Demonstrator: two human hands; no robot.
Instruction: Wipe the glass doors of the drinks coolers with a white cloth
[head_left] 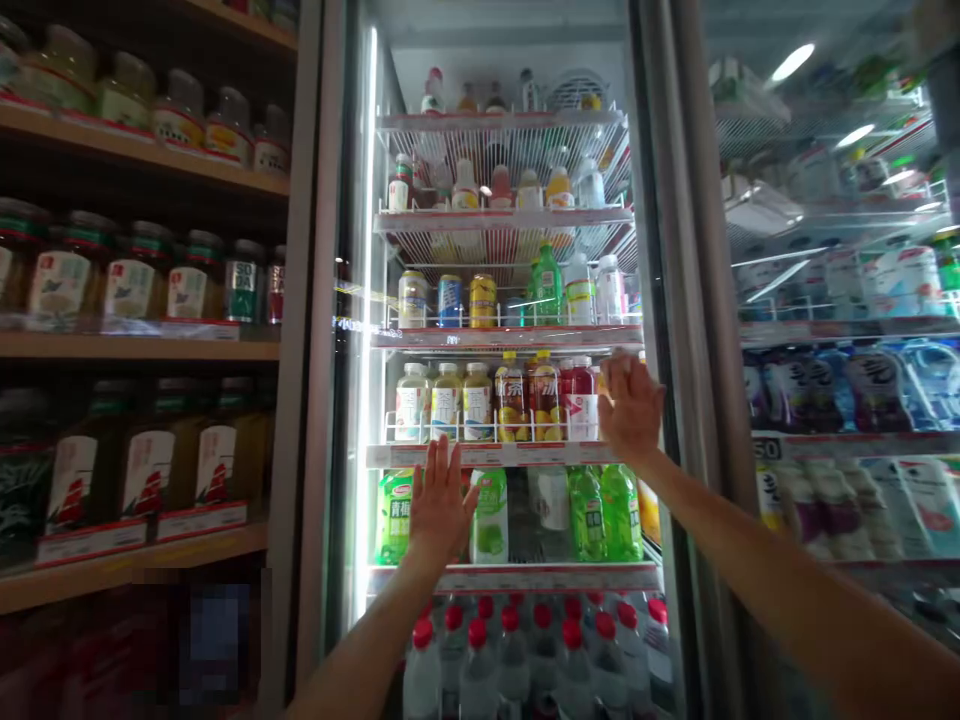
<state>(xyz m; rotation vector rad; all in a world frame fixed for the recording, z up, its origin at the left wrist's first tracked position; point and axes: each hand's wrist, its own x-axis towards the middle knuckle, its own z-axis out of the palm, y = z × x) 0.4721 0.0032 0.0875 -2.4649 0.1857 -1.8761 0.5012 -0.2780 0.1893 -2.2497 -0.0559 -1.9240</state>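
Both my hands are raised in front of a lit drinks cooler. My left hand [439, 503] has its fingers up and apart and holds nothing; it overlaps the shelf of green cartons [490, 515]. Higher and to the right, my right hand [631, 408] is slightly blurred, its fingers spread with nothing in them. It is nearest the red-label bottle [582, 400] at the right end of the middle shelf. Whether either hand touches anything is unclear. Tea bottles with yellow caps [511, 398] stand between the hands, beside white-label bottles [447, 402].
Red-capped water bottles [514, 655] fill the cooler's bottom. Cans [450, 300] and a green bottle [547, 285] stand on a higher shelf. Left are wooden shelves [142, 345] of jars and bottles. A metal door frame [694, 300] and another glass-fronted cooler are at right.
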